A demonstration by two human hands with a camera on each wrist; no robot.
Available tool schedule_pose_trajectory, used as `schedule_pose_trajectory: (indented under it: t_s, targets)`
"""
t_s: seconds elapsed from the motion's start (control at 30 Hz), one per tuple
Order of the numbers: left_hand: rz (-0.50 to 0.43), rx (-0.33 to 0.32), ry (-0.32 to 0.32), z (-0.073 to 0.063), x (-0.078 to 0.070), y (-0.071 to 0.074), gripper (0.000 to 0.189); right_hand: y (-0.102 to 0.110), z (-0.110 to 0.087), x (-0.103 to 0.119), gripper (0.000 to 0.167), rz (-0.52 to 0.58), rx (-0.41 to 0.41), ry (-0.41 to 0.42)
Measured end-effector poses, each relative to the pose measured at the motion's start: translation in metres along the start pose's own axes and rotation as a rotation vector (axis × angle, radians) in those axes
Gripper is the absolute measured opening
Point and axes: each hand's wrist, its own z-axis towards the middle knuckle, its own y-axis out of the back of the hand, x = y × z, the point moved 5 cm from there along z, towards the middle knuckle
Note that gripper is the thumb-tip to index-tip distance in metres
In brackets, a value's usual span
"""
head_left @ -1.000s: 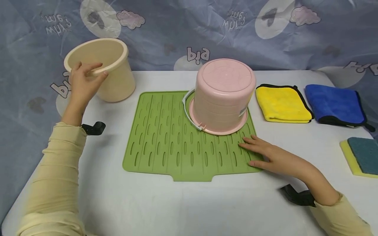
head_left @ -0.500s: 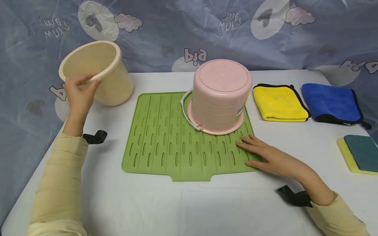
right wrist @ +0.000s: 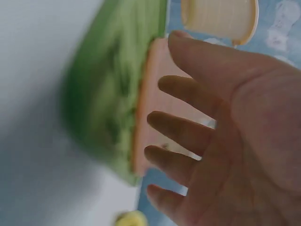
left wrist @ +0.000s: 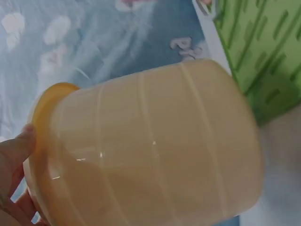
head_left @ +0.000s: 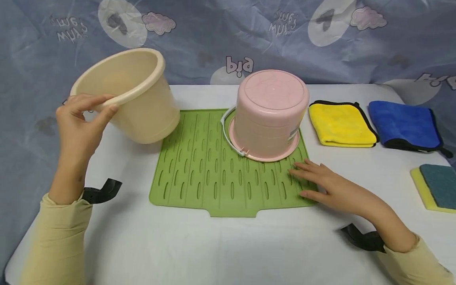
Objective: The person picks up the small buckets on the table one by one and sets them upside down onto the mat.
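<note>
The cream bucket is probably light, stiff, slightly slippery; the left hand sensibly pinches its rim at seven o'clock. The right hand, splayed, grips nothing.

inverted "Why" lettering, blue-grey backdrop

Behind the white table rises a creased grey-blue cloth printed with pale ovals, pink clouds and lettering, also flanking the table's left.
</note>
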Motion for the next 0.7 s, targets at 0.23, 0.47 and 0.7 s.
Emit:
schedule_pose_trajectory:
  t_s: [0.23, 0.47, 0.7]
  targets:
    - [-0.202, 0.16, -0.151, -0.03, -0.046, -0.012, 0.017, 0.034, 0.015, 0.052, 0.061, -0.105, -0.184, 0.198]
    - [-0.457, 0.334, -0.212, -0.055, -0.081, -0.025, 0.021, 0.055, 0.035, 0.112, 0.055, -0.103, -0.43, 0.449]
    - [-0.433, 0.541, -0.267, -0.075, -0.106, -0.038, 0.02, 0.057, 0.043, 0.146, 0.053, -0.048, -0.44, 0.581]
